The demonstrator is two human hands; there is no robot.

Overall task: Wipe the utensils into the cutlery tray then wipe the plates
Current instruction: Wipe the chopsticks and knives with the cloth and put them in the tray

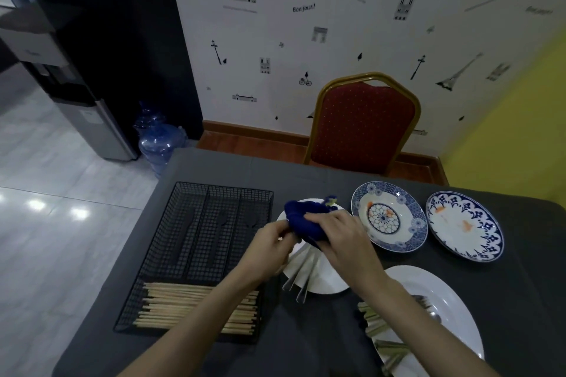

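Right hand (338, 239) clamped on bunched dark blue cloth (303, 219); left hand (269, 243) close beside, fingers curled at the cloth's near-left edge, apparently pinching a utensil end inside it; item itself hidden, cannot tell which.

Both hands over white plate (324, 281) at table centre. Metal utensil handles (301, 275) fanned on that plate, tips overhanging its near rim.

Black wire cutlery tray (211, 242) toward the left edge of grey-clothed table (306, 171): three far compartments look empty, bamboo chopsticks (196, 306) across the near one.

Two blue-patterned plates (389, 220) (464, 225) toward far right, orange smears on both. Large white oval plate (444, 294) at near right, greenish sticks and more cutlery on it.

Judgement: utensils stiff, light, likely slick; grip by handle, draw through cloth. Plates fragile, steady by rim.
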